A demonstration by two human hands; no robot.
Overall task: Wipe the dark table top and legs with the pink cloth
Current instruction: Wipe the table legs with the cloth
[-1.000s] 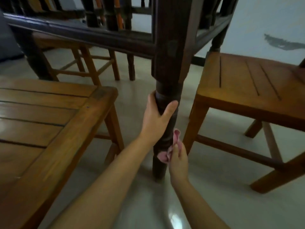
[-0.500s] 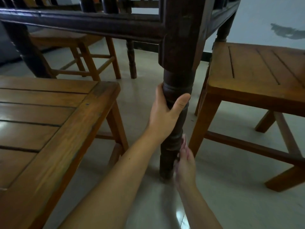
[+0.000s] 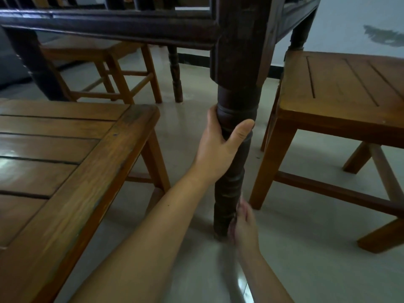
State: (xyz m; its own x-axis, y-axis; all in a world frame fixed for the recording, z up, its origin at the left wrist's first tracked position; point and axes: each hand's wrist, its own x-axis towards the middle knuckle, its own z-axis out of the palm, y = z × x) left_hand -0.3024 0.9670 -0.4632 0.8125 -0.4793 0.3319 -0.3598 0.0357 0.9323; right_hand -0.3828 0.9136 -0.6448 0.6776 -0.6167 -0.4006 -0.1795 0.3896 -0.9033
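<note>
One dark-stained turned wooden table leg [image 3: 234,149] is seen dead centre, standing upright with its long axis running straight up and down, foot on the pale glossy tiled floor [image 3: 196,138]. It's square-sectioned at the top where it meets the dark moulded apron rail [image 3: 109,27], then goes round with lathe-turned rings and bulges lower down. Two more dark legs of the same worktop are spotted further back: a thin turned one [image 3: 176,75] and a thick one at the far left [image 3: 32,68].

The left hand [image 3: 220,147] is wrapped round the upper turned part of the leg, thumb laid across the front, fingers curled behind it, so that grip is closed on the leg. The right hand [image 3: 242,226] is pressed against the leg's lower right side near the foot, quite motion-blurred; whether its grip is pinching anything can't be told, and the pink cloth isn't made out here, possibly hidden behind that hand.

Three honey-brown slatted wooden stools are counted: one big at the left edge [image 3: 65,160], one at the right [image 3: 349,101], one smaller at the back left [image 3: 98,55]. Smooth, varnished, shiny boards on all of them. A pale wall with a grey smudge [image 3: 382,36] is seen top right.
</note>
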